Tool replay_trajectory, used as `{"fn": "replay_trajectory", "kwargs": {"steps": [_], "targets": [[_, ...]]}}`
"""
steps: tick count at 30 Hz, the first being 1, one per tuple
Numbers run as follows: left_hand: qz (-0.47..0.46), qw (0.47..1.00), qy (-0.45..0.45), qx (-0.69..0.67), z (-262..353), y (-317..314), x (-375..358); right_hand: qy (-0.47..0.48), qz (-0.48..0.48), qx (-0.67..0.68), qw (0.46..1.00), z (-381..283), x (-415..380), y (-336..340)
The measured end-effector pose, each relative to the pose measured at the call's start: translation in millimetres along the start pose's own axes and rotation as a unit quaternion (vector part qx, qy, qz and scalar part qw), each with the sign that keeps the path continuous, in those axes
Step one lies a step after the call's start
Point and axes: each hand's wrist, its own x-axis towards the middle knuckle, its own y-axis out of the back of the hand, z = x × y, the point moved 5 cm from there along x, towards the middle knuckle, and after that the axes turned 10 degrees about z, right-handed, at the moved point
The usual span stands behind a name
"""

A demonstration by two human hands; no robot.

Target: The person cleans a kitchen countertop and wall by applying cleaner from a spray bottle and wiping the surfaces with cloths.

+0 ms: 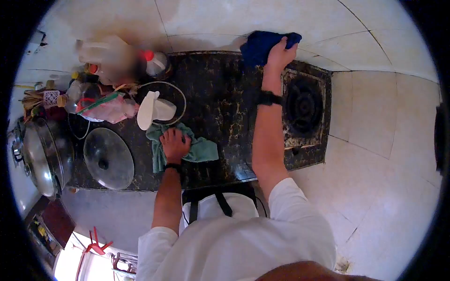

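My right hand [282, 54] is closed on a dark blue cloth [258, 48] and presses it against the tiled wall [206, 23] behind the counter. My left hand [176, 144] is down on a crumpled green cloth [204, 149] on the dark patterned countertop [215, 103], its fingers curled into the fabric. Just beyond the left hand lies a white appliance [161, 110] with a looped cord. Below my right wrist is a black gas burner [305, 107] set in a stained panel.
A glass lid [108, 159] lies left of the green cloth. Further left stands a large metal pot [43, 154]. At the back left are a bottle with a red cap [158, 64], a pink plastic bag [112, 107] and several other containers. A red object [97, 242] shows lower left.
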Motion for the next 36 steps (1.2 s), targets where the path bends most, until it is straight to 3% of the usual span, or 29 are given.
{"fn": "replay_trajectory", "kwargs": {"steps": [6, 8, 10, 11, 12, 14, 16, 17, 18, 20, 21, 22, 24, 25, 26, 28, 29, 30, 32, 34, 36], "targets": [[-0.016, 1.000, 0.006, 0.004, -2.1, -3.4, 1.1, -0.035, -0.022, -0.084, 0.996, 70.6, 15.1, -2.7], [-0.003, 1.000, -0.003, 0.019, 2.0, -2.9, 4.0, -0.003, -0.013, -0.081, 0.997, 71.9, 20.8, 4.6], [-0.015, 1.000, 0.005, -0.009, 0.2, -4.0, 2.2, 0.081, -0.160, -0.096, 0.979, 8.0, 1.0, 4.2], [-0.021, 1.000, 0.003, -0.010, 0.2, -3.2, -0.8, 0.145, -0.090, -0.137, 0.976, -15.9, -11.6, 2.6], [-0.023, 1.000, 0.007, -0.014, -0.4, -3.6, 0.0, 0.046, -0.154, -0.101, 0.982, 0.6, -4.4, -8.2], [-0.019, 1.000, 0.011, -0.014, -0.4, -5.7, 5.0, 0.069, -0.128, -0.081, 0.986, 25.2, 2.6, -10.5], [-0.023, 1.000, 0.015, 0.005, -1.5, -4.9, 1.7, -0.062, -0.148, -0.102, 0.982, 30.3, 9.4, 2.8], [-0.023, 1.000, 0.012, 0.006, -2.5, -4.4, 1.7, -0.107, -0.118, -0.085, 0.984, 73.5, 19.0, 1.0], [-0.014, 1.000, 0.005, 0.003, -1.4, -3.6, 1.6, -0.107, -0.116, -0.085, 0.984, 73.3, 18.4, 6.7], [0.001, 1.000, 0.009, 0.001, -1.2, -4.8, 5.3, 0.050, -0.076, -0.195, 0.977, 58.2, 19.6, 11.1], [0.014, 1.000, 0.007, 0.000, -1.4, -4.9, 5.2, 0.053, -0.143, -0.164, 0.975, 31.2, 16.3, 9.6], [0.019, 1.000, 0.000, -0.002, -0.1, -3.5, 0.8, 0.052, -0.144, -0.170, 0.974, 13.6, 18.7, 8.4], [0.015, 1.000, -0.011, -0.005, 1.7, 2.4, -1.6, -0.031, -0.239, -0.122, 0.963, 1.2, 18.5, -3.4], [0.027, 1.000, -0.014, -0.001, 2.2, 2.3, 4.7, 0.024, -0.139, -0.118, 0.983, 45.8, 29.2, -7.7], [0.032, 0.999, -0.012, 0.000, 2.1, 1.4, 6.2, 0.027, -0.141, -0.113, 0.983, 64.3, 32.4, -8.7], [0.007, 1.000, -0.003, -0.002, -1.5, -2.0, 3.9, -0.080, -0.133, -0.106, 0.982, 101.0, 40.9, 1.7], [0.007, 1.000, -0.001, -0.001, -4.0, -3.0, 4.5, 0.008, -0.102, -0.271, 0.957, 115.5, 52.1, 0.1], [0.029, 1.000, -0.012, -0.001, -2.6, -1.9, 2.6, 0.008, -0.107, -0.274, 0.956, 94.6, 41.7, 5.4], [0.049, 0.999, -0.019, -0.001, 1.3, -0.6, 1.2, -0.073, -0.179, -0.089, 0.977, 24.3, 11.4, 12.9], [0.033, 0.999, -0.008, -0.017, 3.1, 6.1, 4.4, 0.023, -0.137, -0.057, 0.989, 7.2, 7.7, 3.2], [0.034, 0.999, -0.007, -0.022, 0.4, 2.5, 3.6, 0.044, -0.159, -0.104, 0.981, -6.5, 12.5, -1.1]]}}
